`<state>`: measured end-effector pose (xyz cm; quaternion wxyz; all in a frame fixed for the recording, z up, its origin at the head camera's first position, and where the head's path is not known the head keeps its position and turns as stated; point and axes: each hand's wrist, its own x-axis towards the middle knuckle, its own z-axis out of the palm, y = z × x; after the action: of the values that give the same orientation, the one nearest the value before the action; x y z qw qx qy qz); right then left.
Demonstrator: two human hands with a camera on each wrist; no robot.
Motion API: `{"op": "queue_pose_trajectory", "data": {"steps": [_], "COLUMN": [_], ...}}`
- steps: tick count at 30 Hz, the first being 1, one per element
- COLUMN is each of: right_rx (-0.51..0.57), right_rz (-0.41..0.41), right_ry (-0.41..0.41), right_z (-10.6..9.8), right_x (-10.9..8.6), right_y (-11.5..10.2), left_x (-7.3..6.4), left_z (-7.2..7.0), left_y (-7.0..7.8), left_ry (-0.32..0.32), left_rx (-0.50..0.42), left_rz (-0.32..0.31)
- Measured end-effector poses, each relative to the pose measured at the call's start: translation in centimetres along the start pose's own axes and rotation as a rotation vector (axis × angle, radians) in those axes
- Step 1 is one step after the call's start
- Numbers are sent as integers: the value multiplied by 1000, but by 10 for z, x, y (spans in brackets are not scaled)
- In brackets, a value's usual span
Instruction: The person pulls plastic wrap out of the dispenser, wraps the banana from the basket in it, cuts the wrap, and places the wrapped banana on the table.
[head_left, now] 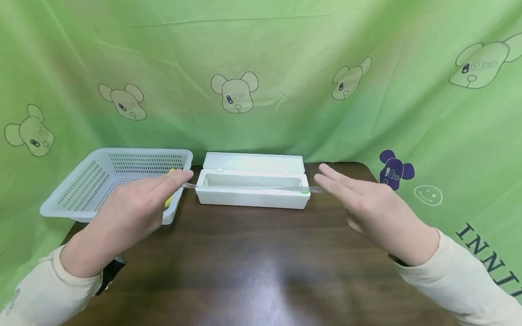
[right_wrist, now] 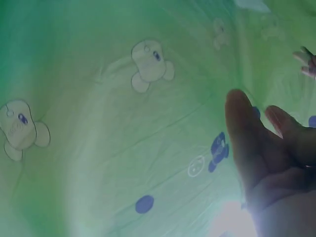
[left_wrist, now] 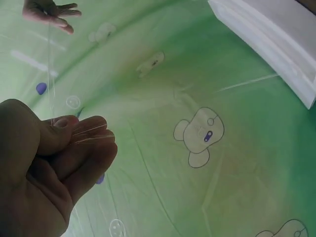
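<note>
A strip of clear cling film [head_left: 253, 188] stretches between both hands, its near edge showing as a thin, shiny line. My left hand [head_left: 136, 203] pinches one end; in the left wrist view the thumb presses the wrinkled film against the fingers [left_wrist: 94, 133]. My right hand [head_left: 373, 208] holds the other end near its fingertips, thumb mostly hidden in the head view. Behind the film sits a long white box [head_left: 250, 199] with its lid [head_left: 253, 160] tipped back and a small green piece [head_left: 305, 192] on its front edge. The film overlaps the box in this view.
A pale slotted plastic basket [head_left: 73, 201] stands at the back left, with a yellow thing [head_left: 169, 201] partly hidden behind the left hand. The dark wooden table [head_left: 253, 253] spreads out below the hands. A green printed curtain [head_left: 285, 122] hangs behind and at both sides.
</note>
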<state>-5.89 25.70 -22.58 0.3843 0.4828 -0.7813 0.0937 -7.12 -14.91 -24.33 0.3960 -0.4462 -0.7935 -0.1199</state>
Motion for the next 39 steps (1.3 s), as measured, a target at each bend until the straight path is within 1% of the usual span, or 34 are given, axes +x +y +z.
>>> {"op": "queue_pose_trajectory", "data": {"steps": [2,6,9,12,14,17,19,21,23,27,28,30,34,36,39], "right_rx": [35,36,61,87,102,118,128,136,150,188,199,218,244,246,257], "right_rz": [-10,-49,-54,-43,-34,-30,-31,-22,2,61,73,76,58,54,78], "right_ry": [-11,-10,-45,-82,-94,-81,-68,-76,-120,-231,-256,-270,-271,-269,-265], "right_z": [0,3,2,3,5,11,15,18,20,28,31,39,54,58,59], "right_x": [-6,-16,-24,-34,-40,-50,-57,-65,-73,-85,-88,-92,-101,-104,-110], "right_y": [-5,-17,-29,-41,-48,-58,-64,-70,-77,-90,-93,-97,-103,-105,-105], "left_x": [-8,-24,-39,-55,-65,-77,-85,-92,-98,-109,-112,-116,-127,-132,-139], "left_z": [-3,-5,-4,-5,-5,-4,-2,0,3,7,9,11,20,27,37], "left_y": [5,16,26,37,44,52,56,60,63,68,68,69,70,71,74], "left_ry": [-24,-46,-67,-116,-155,-216,-240,-254,-251,-274,-270,-275,-264,-243,-217], "left_rx": [-38,-90,-148,-214,-238,-253,-255,-255,-248,-221,-221,-221,-220,-219,-226], "left_rz": [-2,-6,-5,-13,-25,-51,-59,-61,-56,-76,-78,-90,-92,-74,-48]}}
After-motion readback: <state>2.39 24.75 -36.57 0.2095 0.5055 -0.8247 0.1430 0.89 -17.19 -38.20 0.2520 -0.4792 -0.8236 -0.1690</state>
